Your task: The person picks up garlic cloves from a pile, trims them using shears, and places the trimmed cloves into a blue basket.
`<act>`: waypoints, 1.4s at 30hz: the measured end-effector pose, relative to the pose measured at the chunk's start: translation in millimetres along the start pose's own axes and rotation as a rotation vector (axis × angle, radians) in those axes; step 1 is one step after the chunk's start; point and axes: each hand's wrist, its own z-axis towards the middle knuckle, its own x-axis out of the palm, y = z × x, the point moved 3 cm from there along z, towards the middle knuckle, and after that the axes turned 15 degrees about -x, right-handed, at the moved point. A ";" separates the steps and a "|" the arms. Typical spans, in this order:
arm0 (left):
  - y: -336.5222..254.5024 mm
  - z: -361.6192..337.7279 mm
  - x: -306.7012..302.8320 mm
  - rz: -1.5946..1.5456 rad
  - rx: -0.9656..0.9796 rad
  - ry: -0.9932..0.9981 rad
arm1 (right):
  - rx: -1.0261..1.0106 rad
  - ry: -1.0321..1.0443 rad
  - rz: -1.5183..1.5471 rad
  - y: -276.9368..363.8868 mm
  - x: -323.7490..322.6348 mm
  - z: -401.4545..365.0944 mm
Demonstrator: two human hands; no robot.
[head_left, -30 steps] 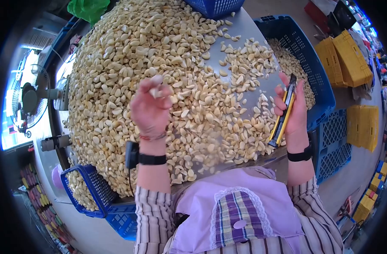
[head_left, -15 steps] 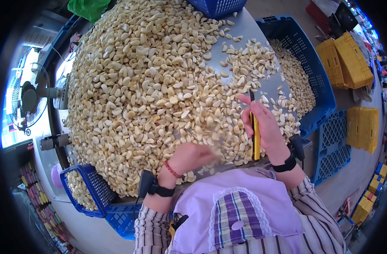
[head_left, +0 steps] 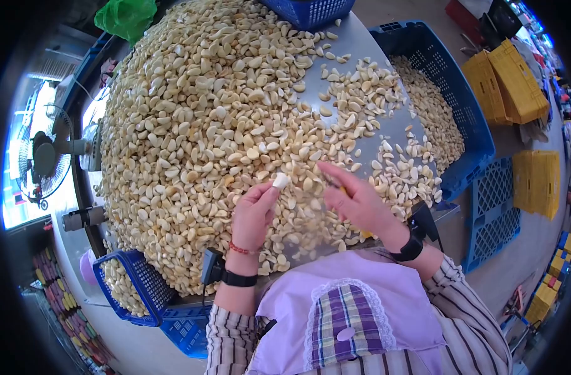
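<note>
Pale, curved pieces that look like peeled garlic cloves form a broad heap on the metal table. My left hand, with a red bead bracelet at its wrist, pinches one whitish clove between thumb and fingertips, just above the heap. To its right, my right hand is closed around a slim yellow-and-black utility knife. Most of the knife is hidden by my fingers, and its dark front end points toward the left hand. A small gap lies between the two hands.
Right of the table stands a large blue crate part-filled with cloves. A small blue basket of cloves sits at the left front corner, another blue basket at the far edge. A fan stands at left, yellow crates at right.
My left hand has risen from the near edge of the heap and now holds up a clove. My right hand has moved left toward it, and the knife has tilted from upright.
</note>
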 end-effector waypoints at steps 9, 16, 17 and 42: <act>24.6 -29.8 11.4 -0.481 -0.050 0.624 | -0.338 0.273 -0.240 7.7 28.4 -0.1; -30.4 -12.2 -16.6 -0.477 0.263 0.168 | 0.153 -0.050 0.130 -11.0 2.2 4.1; -37.4 2.6 -20.0 -0.480 0.264 0.163 | 0.141 -0.061 0.166 -10.8 4.1 4.5; -65.9 24.1 -14.1 0.276 0.552 -0.228 | 0.133 -0.031 0.368 4.4 7.2 5.8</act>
